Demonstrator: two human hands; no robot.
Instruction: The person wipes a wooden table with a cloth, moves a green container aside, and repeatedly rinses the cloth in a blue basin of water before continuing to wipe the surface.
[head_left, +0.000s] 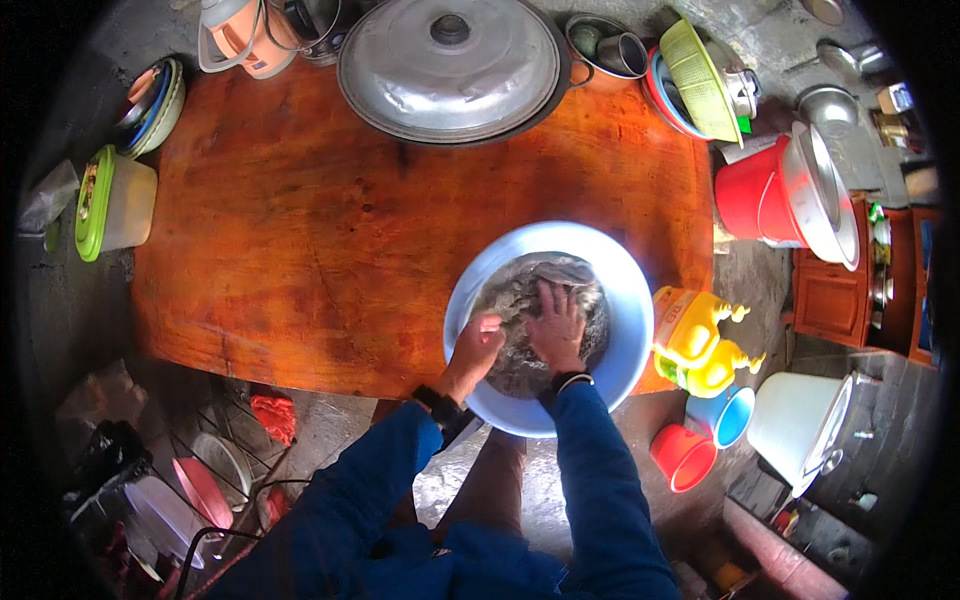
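A pale blue-white basin (630, 330) stands at the near right of the wooden table, over its front edge. Inside is a wet-looking grey mass (510, 300) with a folded, lighter piece (564, 271) at the far side; its exact kind is unclear. My right hand (557, 322) lies palm down on this mass, fingers a little apart. At the basin's left side, my left hand (480, 346) has curled fingers above the contents. Whether it pinches something I cannot tell.
On the wooden table (300, 225), a large lidded metal pan (450, 82) stands at the back. Two yellow pump bottles (694, 337) are right of the basin. A green-lidded container (127, 199) sits left. Red (682, 457) and blue (721, 416) buckets stand lower right.
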